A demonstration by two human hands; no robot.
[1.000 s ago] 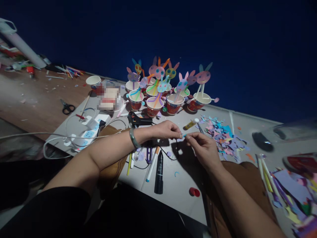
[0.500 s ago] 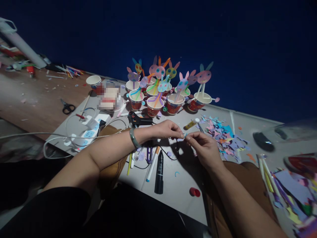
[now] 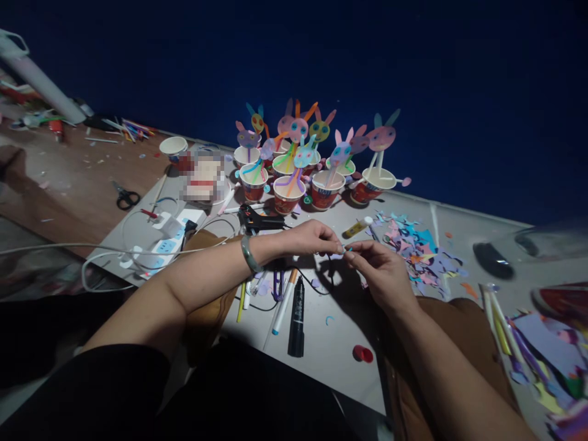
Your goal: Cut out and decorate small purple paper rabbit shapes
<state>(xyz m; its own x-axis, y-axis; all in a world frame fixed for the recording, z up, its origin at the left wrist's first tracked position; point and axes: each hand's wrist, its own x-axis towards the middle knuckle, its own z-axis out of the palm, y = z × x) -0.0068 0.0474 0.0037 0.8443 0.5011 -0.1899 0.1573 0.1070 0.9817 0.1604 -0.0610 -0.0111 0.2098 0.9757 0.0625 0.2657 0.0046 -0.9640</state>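
Observation:
Above the grey-white table my left hand (image 3: 316, 237) and my right hand (image 3: 383, 269) meet fingertip to fingertip. Both are closed in a pinch on a tiny blue piece (image 3: 348, 249), perhaps paper; its exact shape is too small to make out. A bracelet circles my left wrist. Just beyond the fingers lies a glue tube with a white cap (image 3: 357, 227). Nearer to me are a black marker (image 3: 297, 318), a white marker with a blue end (image 3: 283, 303) and a red cap (image 3: 362, 353). A black glue gun (image 3: 260, 218) rests left of my left hand.
Several paper cups (image 3: 288, 199) holding paper rabbit figures stand at the back against a dark blue wall. Colourful paper scraps (image 3: 418, 245) spread on the right. A power strip (image 3: 168, 245) with white cables, scissors (image 3: 125, 197) and another cup (image 3: 173, 150) are on the left.
The view has shifted slightly. Both hands keep their pinch at nearly the same spot, and the blue piece shows a little more between the fingertips. A shadow has appeared at the far left.

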